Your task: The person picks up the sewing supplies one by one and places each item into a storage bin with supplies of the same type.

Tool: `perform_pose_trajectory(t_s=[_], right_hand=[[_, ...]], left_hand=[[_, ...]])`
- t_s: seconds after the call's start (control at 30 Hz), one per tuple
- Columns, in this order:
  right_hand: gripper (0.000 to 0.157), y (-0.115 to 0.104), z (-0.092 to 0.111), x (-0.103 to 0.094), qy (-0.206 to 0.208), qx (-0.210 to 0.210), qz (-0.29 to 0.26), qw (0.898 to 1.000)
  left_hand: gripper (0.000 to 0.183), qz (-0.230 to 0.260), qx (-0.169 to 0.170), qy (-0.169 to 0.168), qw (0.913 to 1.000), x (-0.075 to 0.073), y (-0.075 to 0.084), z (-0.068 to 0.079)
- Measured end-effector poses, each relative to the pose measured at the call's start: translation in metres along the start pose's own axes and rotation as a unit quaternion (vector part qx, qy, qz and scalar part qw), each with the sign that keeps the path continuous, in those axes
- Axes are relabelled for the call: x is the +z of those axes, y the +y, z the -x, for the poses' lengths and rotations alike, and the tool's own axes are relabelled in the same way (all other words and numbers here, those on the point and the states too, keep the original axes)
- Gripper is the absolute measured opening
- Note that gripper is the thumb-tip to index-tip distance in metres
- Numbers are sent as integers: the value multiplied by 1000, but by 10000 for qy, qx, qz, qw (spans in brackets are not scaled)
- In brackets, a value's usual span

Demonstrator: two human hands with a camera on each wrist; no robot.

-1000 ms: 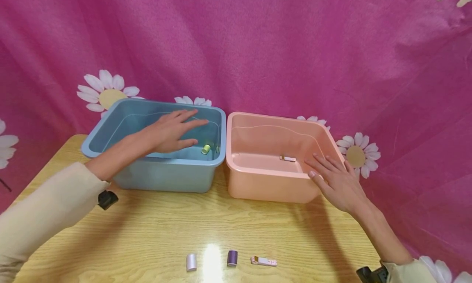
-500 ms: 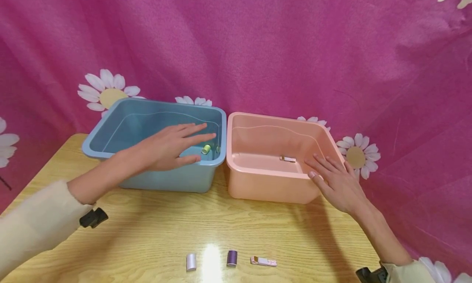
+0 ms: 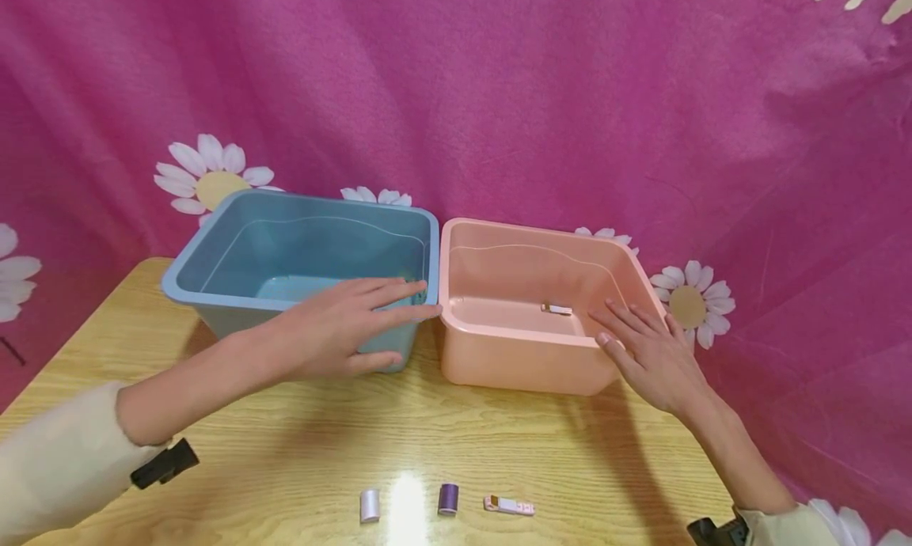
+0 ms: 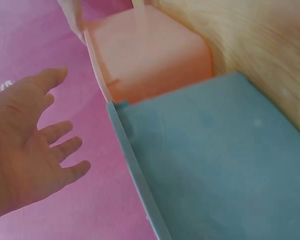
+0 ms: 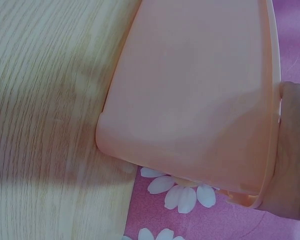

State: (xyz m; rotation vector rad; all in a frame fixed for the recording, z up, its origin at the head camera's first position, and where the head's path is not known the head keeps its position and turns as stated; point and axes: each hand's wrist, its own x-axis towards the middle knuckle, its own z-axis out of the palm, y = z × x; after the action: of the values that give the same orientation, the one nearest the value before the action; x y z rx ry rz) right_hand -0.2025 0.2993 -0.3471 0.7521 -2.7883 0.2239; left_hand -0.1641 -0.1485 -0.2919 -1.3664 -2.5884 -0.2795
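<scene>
My left hand, fingers spread and nothing in it, hovers over the front right rim of the blue bin. In the left wrist view, that hand shows a bare palm beside the bin. The fingers of my right hand lie over the front right corner of the pink bin, relaxed on its rim. A nail clipper lies inside the pink bin. On the table in front are a white thread spool, a purple thread spool and a pink-and-white nail clipper.
Both bins stand side by side on the wooden table, their rims close together. Directly behind them hangs a magenta cloth printed with white daisies. Black straps with wrist cameras sit at both sleeves.
My left hand has moved from above the blue bin's inside toward me and slightly right, now covering most of the yellow-green spool in that bin. The right hand stays in place.
</scene>
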Motion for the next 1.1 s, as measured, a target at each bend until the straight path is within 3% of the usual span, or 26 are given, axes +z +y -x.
perform_pose_trajectory(t_s=[0.2, 0.37, 0.6, 0.8, 1.1], right_hand=[[44, -1, 0, -1, 24, -8, -7, 10000], [44, 1, 0, 0, -4, 23, 8, 10000], [44, -1, -1, 0, 36, 10, 7, 10000], [44, 1, -1, 0, 7, 54, 14, 10000], [45, 0, -1, -1, -2, 38, -20, 10000]], left_hand=[[64, 320, 273, 164, 9990, 5, 12, 6], [59, 614, 297, 116, 9976, 12, 17, 10], [56, 946, 3, -167, 9954, 26, 23, 18], [51, 1483, -308, -683, 9861, 42, 29, 23], [46, 1819, -156, -849, 9795, 65, 35, 31]])
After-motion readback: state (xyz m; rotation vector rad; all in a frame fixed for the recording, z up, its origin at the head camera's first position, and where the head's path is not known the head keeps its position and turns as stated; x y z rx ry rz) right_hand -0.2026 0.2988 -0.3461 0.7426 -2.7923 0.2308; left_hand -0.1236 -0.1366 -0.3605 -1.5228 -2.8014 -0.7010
